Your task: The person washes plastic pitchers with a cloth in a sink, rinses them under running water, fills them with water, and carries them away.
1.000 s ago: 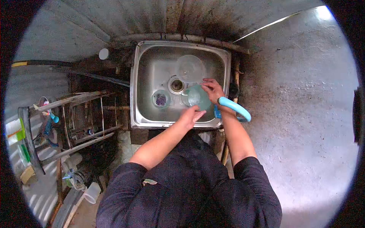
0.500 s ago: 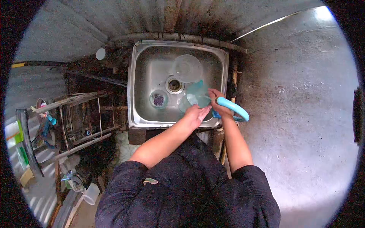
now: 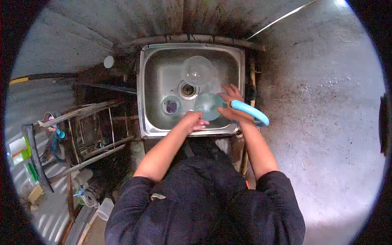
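A round greenish see-through container (image 3: 207, 107) is low in the steel sink (image 3: 163, 67), between my two hands. My left hand (image 3: 192, 122) is at its left edge, fingers bent; whether they grip the rim is unclear. At its right side is my right hand (image 3: 232, 100), fingers spread. The curved light-blue faucet (image 3: 250, 112) passes over my right wrist. A clear round container (image 3: 197, 71) lies above the drain (image 3: 188, 90). To the left stands a small clear bowl (image 3: 171, 105) with something purple in it.
A wooden rack (image 3: 87, 139) with hanging items stands at the left. Below it is a white plastic cup (image 3: 105, 208). A grey wall (image 3: 318, 122) rises close on the right. A wooden pole (image 3: 196, 38) runs behind the sink.
The greenish container, tilted half a second ago, now sits flatter. My left hand has shifted left, and my right hand's fingers have spread. The clear container has moved slightly left.
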Demonstrator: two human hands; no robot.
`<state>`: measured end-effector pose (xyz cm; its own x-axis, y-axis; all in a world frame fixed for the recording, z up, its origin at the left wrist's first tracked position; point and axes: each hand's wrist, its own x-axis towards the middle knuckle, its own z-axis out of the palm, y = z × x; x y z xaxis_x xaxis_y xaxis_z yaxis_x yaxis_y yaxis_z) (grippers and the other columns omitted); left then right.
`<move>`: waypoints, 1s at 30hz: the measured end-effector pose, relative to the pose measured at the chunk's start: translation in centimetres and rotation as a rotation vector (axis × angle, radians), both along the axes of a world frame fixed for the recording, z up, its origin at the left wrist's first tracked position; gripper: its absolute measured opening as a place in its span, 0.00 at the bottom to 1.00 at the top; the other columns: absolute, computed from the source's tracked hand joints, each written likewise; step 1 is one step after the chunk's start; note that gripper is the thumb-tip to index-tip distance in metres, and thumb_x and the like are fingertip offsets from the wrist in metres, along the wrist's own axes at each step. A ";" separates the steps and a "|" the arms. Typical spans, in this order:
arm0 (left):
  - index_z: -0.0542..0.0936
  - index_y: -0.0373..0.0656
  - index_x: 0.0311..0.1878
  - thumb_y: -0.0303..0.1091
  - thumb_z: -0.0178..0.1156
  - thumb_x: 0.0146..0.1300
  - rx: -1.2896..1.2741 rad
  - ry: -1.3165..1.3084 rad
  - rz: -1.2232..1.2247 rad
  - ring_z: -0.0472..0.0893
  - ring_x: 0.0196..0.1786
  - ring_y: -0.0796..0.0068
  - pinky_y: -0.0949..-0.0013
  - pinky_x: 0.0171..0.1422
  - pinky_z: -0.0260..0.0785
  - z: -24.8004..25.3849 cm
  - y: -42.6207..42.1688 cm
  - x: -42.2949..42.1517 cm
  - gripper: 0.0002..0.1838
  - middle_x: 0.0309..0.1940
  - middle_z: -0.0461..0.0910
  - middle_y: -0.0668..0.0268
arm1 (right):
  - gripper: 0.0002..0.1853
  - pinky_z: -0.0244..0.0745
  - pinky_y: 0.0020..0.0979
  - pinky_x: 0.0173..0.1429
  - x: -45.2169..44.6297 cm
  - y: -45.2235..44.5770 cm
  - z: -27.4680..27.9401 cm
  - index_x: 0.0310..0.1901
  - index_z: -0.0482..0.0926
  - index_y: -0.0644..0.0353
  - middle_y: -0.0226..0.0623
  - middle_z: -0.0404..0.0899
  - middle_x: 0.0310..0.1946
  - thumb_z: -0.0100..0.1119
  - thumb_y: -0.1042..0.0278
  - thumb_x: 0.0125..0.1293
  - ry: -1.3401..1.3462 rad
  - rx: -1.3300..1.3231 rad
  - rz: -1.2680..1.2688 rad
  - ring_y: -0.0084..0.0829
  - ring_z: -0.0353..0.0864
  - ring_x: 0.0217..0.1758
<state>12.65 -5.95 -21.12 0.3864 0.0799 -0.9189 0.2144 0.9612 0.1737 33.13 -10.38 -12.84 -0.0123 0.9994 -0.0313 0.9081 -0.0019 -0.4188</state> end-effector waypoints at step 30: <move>0.70 0.39 0.51 0.50 0.50 0.67 0.886 0.094 -0.097 0.80 0.35 0.74 0.75 0.32 0.71 11.0 6.2 -8.7 0.22 0.39 0.79 0.59 | 0.24 0.70 0.39 0.31 -7.3 -9.1 3.3 0.23 0.72 0.66 0.47 0.76 0.20 0.68 0.49 0.52 0.570 -0.069 -0.898 0.43 0.77 0.25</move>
